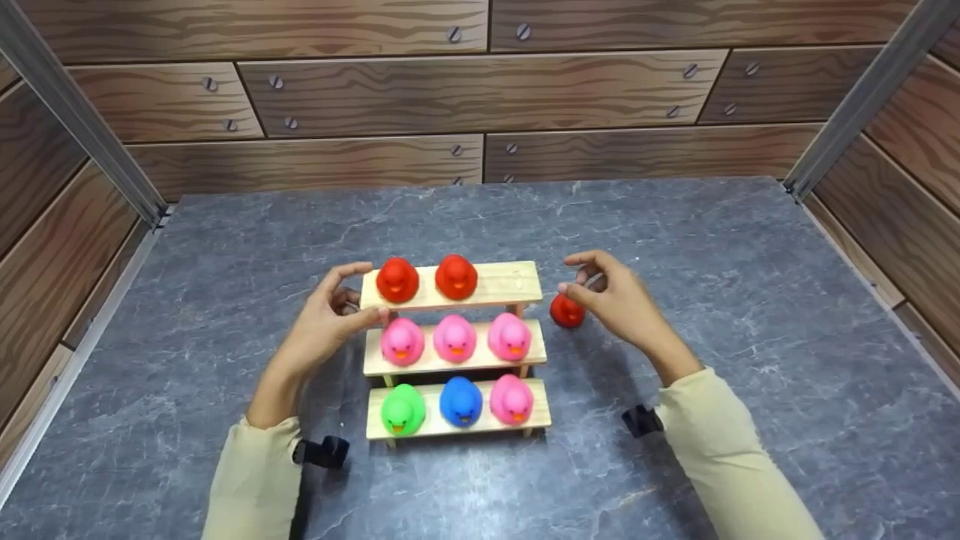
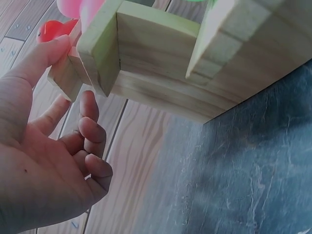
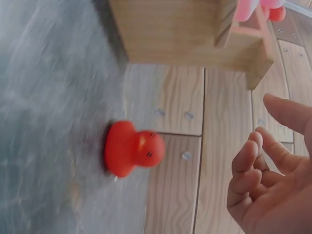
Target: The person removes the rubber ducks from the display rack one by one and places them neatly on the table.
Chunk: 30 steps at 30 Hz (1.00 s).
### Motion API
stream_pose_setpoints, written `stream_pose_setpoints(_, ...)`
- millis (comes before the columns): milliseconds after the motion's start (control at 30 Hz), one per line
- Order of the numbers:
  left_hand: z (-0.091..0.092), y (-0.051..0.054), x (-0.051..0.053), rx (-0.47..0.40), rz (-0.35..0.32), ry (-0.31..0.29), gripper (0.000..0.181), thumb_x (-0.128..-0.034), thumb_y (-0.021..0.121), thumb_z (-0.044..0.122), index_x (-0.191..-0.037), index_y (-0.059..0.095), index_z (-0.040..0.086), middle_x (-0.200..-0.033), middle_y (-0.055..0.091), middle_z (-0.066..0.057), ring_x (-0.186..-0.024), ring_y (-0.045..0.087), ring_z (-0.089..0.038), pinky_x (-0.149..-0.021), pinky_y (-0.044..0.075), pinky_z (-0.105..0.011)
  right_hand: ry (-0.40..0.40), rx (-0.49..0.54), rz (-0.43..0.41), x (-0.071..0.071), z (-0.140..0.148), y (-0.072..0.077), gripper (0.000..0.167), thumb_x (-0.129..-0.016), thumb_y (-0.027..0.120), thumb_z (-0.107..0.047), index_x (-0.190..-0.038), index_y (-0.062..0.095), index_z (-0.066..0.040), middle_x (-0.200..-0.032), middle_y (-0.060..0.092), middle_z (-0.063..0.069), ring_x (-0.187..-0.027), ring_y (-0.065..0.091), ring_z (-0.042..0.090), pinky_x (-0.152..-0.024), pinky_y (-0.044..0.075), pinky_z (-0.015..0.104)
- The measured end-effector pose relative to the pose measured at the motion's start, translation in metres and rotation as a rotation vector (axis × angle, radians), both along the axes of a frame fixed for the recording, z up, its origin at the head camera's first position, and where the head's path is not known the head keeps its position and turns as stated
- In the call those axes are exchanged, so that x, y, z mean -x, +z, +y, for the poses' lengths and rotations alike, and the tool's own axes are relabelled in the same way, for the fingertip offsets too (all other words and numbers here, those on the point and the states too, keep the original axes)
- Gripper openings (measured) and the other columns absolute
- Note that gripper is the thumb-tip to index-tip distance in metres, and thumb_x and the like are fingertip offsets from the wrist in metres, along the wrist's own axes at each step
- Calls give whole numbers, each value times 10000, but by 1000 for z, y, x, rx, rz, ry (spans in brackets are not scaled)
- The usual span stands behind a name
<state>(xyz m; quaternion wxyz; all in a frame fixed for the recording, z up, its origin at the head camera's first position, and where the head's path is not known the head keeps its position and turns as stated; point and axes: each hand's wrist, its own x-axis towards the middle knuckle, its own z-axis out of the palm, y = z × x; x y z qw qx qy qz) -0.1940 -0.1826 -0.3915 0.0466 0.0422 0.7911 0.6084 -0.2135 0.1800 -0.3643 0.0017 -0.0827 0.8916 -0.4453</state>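
Note:
My left hand point(image 1: 319, 326) is at the left end of a three-step wooden display stand point(image 1: 491, 285), pinching its top board between thumb and index finger; the other fingers curl loosely below in the left wrist view. Two red rubber ducks point(image 1: 457, 277) sit on that top step, left and middle. A third red rubber duck point(image 3: 127, 149) stands upright on the tabletop just right of the stand. Over it hovers my right hand point(image 1: 615, 296), thumb and index finger apart, holding nothing. The right wrist view shows a gap between hand and duck.
Pink ducks point(image 1: 454, 339) fill the middle step. Along the bottom step stand a green duck point(image 1: 403, 410), a blue duck point(image 1: 460, 402) and a pink duck point(image 1: 511, 399). Wood-patterned panels point(image 1: 480, 94) enclose the grey marbled tabletop point(image 1: 750, 300) at the back and sides.

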Motion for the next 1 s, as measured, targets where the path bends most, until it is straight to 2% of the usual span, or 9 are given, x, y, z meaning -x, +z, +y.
stream_pose_setpoints(200, 1, 1, 0, 9, 14, -8, 589, -845, 735, 119, -1370, 469, 128, -858, 573, -37, -717, 500, -132, -675, 432, -222, 55, 136, -14, -3, -7, 6, 358, -912, 664, -160, -1232, 580, -23, -916, 537, 47, -708, 481, 142, -588, 398, 210)
stream_pose_setpoints(400, 1, 3, -2, 41, 22, 4, 583, -841, 744, 150, -1365, 487, 134, -859, 575, -41, -721, 491, -139, -666, 421, -232, 77, 223, -57, -5, -14, 10, 378, -904, 666, -162, -1245, 566, -33, -924, 526, 27, -696, 465, 118, -577, 385, 185)
stream_pose_setpoints(600, 1, 1, -2, 58, 36, 6, 565, -850, 736, 171, -1359, 495, 131, -867, 580, -53, -712, 489, -133, -644, 409, -228, 107, 243, -36, -7, -27, 15, 367, -896, 673, -151, -1231, 577, -35, -896, 536, 8, -663, 455, 88, -560, 364, 178)
stream_pose_setpoints(833, 4, 1, -1, 49, 41, 34, 525, -858, 727, 167, -1336, 516, 126, -871, 553, -58, -713, 496, -127, -653, 412, -219, 134, 268, -20, -6, -44, 19, 377, -897, 680, -155, -1236, 572, -30, -901, 545, 7, -706, 494, 106, -681, 434, 201)
stream_pose_setpoints(1000, 5, 3, -1, 35, 27, 50, 541, -845, 738, 153, -1337, 518, 106, -874, 537, -40, -729, 497, -122, -656, 418, -214, 148, 298, -9, -6, -54, 22, 380, -893, 678, -128, -1241, 567, -24, -897, 548, 5, -696, 495, 112, -660, 438, 200)
